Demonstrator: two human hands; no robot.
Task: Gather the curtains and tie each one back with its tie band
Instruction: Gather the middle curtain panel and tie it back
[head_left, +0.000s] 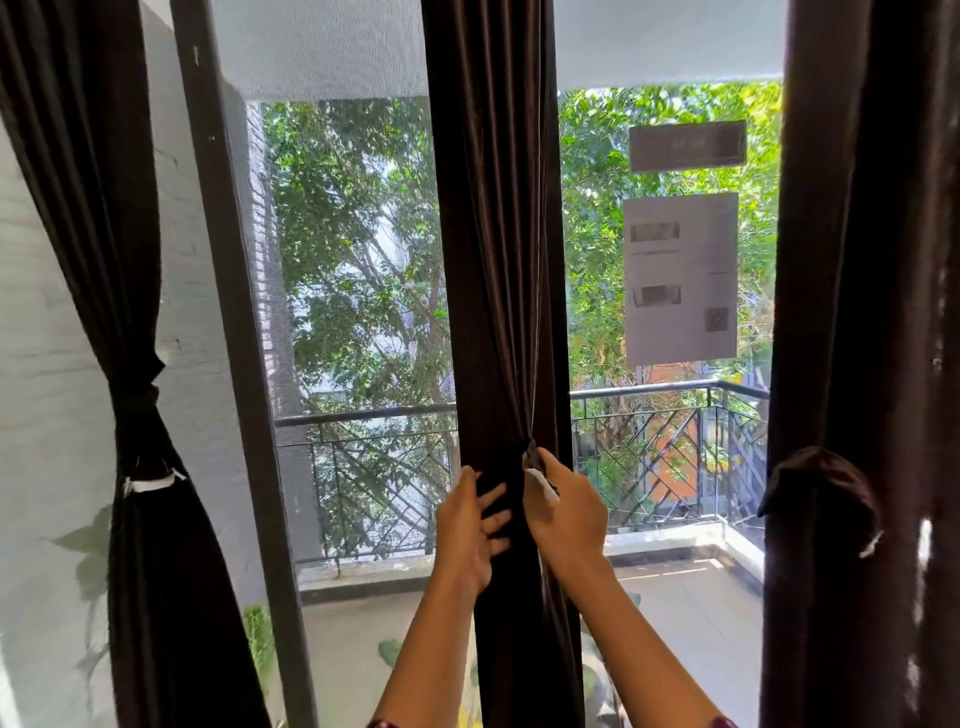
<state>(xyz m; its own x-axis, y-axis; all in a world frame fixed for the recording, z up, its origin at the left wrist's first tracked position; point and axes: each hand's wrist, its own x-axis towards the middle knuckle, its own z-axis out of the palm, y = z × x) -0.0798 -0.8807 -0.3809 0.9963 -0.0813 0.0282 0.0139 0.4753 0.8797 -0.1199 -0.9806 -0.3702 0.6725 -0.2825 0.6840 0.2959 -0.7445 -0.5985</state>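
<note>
Three dark brown curtains hang at a wide window. The middle curtain (498, 260) is bunched into a narrow column. My left hand (470, 525) presses its left side, fingers spread on a dark tie band (493, 480) wrapped round the fabric. My right hand (563, 506) pinches the band's end with its white tag at the curtain's right edge. The left curtain (104, 260) is cinched by a dark band with a white tag (148, 480). The right curtain (857, 260) carries a knotted band (821, 493).
A dark window frame post (234, 312) stands between the left and middle curtains. Two paper notices (680, 280) are stuck on the right pane. Beyond the glass lie a balcony railing (675, 395) and trees. A white wall (41, 364) is at far left.
</note>
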